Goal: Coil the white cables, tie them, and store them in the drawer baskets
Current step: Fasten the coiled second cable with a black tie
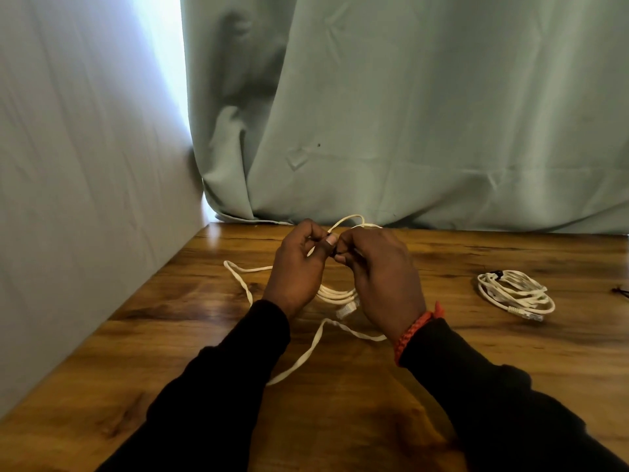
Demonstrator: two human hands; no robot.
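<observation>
A flat white cable [335, 296] is partly coiled between my hands above the wooden table [442, 352]. My left hand [299, 267] and my right hand [381, 274] meet at the top of the coil, fingers curled, pinching the strands together. Loops show above the fingers and below the palms, with a clear plug hanging at the bottom. The loose tail runs out to the left and trails back toward me across the table. A second white cable [515, 296], coiled and bound with a dark tie, lies on the table to the right.
A pale green curtain [408, 114] hangs along the table's far edge, and a white cloth wall [85, 165] runs down its left side. A small dark tie [621, 291] lies at the right edge. No drawer or basket is in view.
</observation>
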